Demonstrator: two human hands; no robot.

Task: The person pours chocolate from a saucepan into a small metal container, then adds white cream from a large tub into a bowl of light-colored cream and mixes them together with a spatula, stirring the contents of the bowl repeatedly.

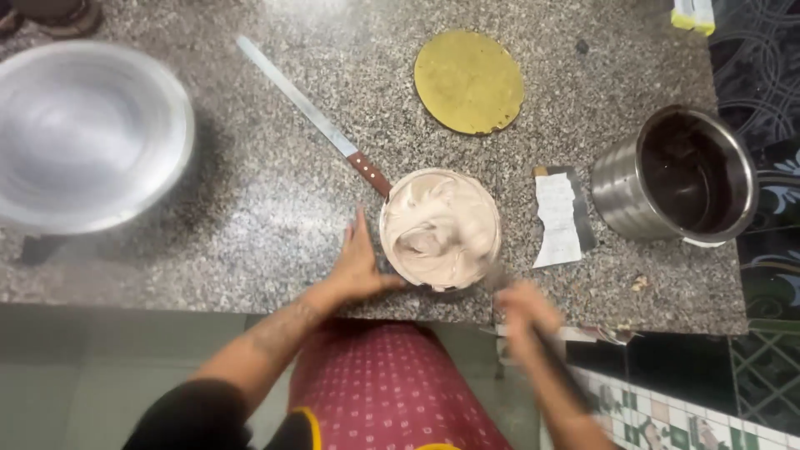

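We note the left hand [360, 265] flat, fingers apart, against the cake [440, 229] — right hand [523, 312] blurred, grip untellable.

Left hand [360, 265] flat, fingers extended, right hand [525, 312] fisted (blurred)

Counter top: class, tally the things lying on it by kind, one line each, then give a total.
Metal vessels: 2, wide bowl and steel pot
Frosted cake: 1
Gold round board: 1
Long knife: 1
Scraper: 1
Total: 6
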